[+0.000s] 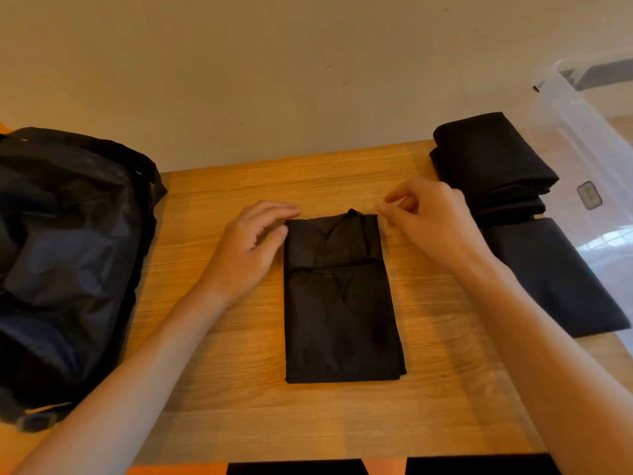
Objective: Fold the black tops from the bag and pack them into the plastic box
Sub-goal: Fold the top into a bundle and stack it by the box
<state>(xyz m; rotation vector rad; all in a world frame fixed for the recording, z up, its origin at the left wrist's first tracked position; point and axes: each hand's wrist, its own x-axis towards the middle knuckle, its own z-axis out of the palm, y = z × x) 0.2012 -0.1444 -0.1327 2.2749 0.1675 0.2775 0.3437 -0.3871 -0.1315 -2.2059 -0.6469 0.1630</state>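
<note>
With the navy fabric bag left of our fingers, our left hand, fingers relaxed and apart, and our right hand, fingers curled (pinching or not, we cannot tell), flank the far corners of the folded black top, which we judge needs one halving fold before the clear plastic box rightward.

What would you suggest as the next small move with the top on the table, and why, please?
Probably pinch the far corners and fold that end toward the near edge. The black top lies as a long narrow rectangle, while the folded stack beside the plastic box looks more compact, and the left hand and right hand sit at those corners.
</note>
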